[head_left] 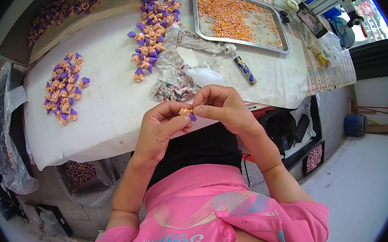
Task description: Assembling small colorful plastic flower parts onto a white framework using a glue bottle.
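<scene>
Both hands meet just over near edge of tabletop (111,123), pinching one small toy piece (187,113) between them. Left hand (160,128): thumb and forefinger closed on orange end. Right hand (223,107): fingertips closed on purple end. Piece long axis roughly left-right, orange end toward left, purple tip down-right. Too small to tell finer detail. On tabletop: two heaps of same orange-purple pieces (64,88) (153,25), crumpled patterned cloth (176,72), metal tray (284,44) with orange parts, far right.
</scene>
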The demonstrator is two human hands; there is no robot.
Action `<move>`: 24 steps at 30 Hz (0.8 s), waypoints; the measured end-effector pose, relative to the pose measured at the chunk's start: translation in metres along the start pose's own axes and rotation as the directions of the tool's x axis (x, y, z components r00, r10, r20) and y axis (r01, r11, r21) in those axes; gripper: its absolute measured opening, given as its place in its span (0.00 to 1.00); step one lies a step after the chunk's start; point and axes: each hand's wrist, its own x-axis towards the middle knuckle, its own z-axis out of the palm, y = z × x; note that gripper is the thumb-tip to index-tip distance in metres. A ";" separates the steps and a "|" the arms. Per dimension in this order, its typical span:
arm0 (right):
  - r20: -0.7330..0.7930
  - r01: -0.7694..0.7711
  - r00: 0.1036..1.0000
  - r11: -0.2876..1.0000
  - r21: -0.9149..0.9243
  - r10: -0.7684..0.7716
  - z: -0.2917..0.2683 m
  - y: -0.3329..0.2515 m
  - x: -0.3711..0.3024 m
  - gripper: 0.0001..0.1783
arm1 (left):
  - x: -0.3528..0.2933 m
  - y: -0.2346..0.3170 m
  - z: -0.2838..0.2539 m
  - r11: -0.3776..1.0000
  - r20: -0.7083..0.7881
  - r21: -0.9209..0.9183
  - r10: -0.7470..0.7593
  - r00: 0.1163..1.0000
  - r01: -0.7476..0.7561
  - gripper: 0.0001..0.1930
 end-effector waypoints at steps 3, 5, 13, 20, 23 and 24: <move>-0.010 0.003 1.000 1.000 0.011 -0.003 -0.001 0.001 -0.004 0.08 | -0.001 -0.002 0.002 0.998 0.010 -0.060 -0.033 0.999 0.033 0.11; -0.020 -0.002 1.000 1.000 0.010 0.003 -0.001 0.001 -0.007 0.08 | -0.003 -0.003 0.003 0.995 0.020 -0.084 -0.044 0.999 0.045 0.11; 0.020 -0.068 0.997 0.998 0.011 0.068 -0.011 0.005 -0.010 0.11 | -0.009 0.000 0.015 0.985 0.011 0.136 0.102 0.995 -0.102 0.11; 0.007 -0.043 0.999 0.999 -0.033 0.043 -0.016 0.009 -0.014 0.12 | -0.007 -0.007 0.019 0.984 0.011 0.135 0.113 0.994 -0.113 0.11; -0.040 0.053 0.997 0.992 -0.117 -0.058 -0.009 0.007 -0.019 0.12 | -0.005 -0.010 0.019 0.989 0.028 0.100 0.104 0.994 -0.106 0.12; -0.083 0.124 0.985 0.960 -0.249 -0.148 -0.006 0.007 -0.022 0.11 | -0.003 -0.011 0.019 0.981 0.057 0.106 0.159 0.986 -0.164 0.13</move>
